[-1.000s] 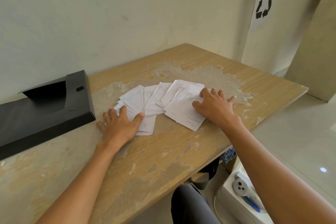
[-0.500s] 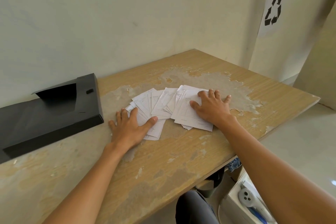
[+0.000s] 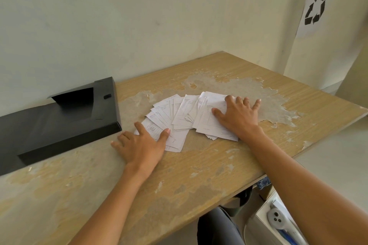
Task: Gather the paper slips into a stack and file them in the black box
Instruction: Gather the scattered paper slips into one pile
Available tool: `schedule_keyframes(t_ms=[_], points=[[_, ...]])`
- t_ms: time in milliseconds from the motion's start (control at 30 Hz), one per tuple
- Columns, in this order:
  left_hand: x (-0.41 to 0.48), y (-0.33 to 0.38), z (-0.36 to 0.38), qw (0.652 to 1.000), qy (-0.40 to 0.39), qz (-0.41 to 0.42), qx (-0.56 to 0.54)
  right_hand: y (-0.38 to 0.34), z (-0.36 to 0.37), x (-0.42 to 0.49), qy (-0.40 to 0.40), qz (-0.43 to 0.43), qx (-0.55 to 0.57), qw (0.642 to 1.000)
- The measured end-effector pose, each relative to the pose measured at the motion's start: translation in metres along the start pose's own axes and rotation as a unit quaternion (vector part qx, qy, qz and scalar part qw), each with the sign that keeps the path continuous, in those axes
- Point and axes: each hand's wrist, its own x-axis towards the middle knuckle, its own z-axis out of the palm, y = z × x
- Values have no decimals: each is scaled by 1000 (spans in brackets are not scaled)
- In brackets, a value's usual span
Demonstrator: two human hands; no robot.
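Several white printed paper slips (image 3: 183,115) lie fanned out and overlapping on the worn wooden table (image 3: 199,169). My left hand (image 3: 142,143) lies flat on the left end of the fan, fingers spread, thumb on the lowest slips. My right hand (image 3: 237,114) presses flat on the right end of the fan, fingers apart, over the top slip. The black box (image 3: 59,119) lies flat at the left of the table against the wall, its flap open, a short gap from my left hand.
A pale wall runs behind the table. A sheet with a recycling symbol (image 3: 315,6) hangs on the wall at the right. The table's right edge drops to the floor, where a white bin (image 3: 278,223) holds small items. A knee (image 3: 215,226) shows under the front edge.
Both hands have slid toward each other, squeezing the fan of slips narrower. The view has shifted, so the box and slips sit further right in frame.
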Motion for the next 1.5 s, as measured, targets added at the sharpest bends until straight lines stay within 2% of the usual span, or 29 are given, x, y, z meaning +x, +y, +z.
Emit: schedule_keyframes(t_ms=[200,367,500,700,800,933,1133,1200,1267,1333,1433,1500], points=[[1,8,-10,990,57,17,-125,-6,1,6,-15,-15,-5,1000],[11,14,-13,953,68,-19,-294,-4,4,3,-6,-11,23,1000],[17,16,-19,968,27,-47,-244,-5,3,2,-6,-12,19,1000],[24,21,-32,935,-47,-66,-344,-5,4,2,-9,-13,16,1000],[24,23,-38,934,-54,-66,-348,-5,3,1,-10,-13,15,1000],[18,30,-43,939,-22,-61,-339,-6,4,0,-11,-12,10,1000],[15,30,-40,911,-38,-112,-396,-6,3,0,-11,-13,9,1000],[14,28,-36,889,-10,-116,-442,-6,3,-1,-11,-13,10,1000],[11,26,-35,851,31,-123,-510,-6,3,-1,-10,-7,17,1000],[8,26,-33,791,73,-157,-586,-8,0,-3,18,16,33,999],[-1,27,-35,686,102,-216,-688,-10,-6,-8,122,35,43,991],[-7,28,-37,632,115,-242,-727,-12,-8,-12,148,34,37,988]])
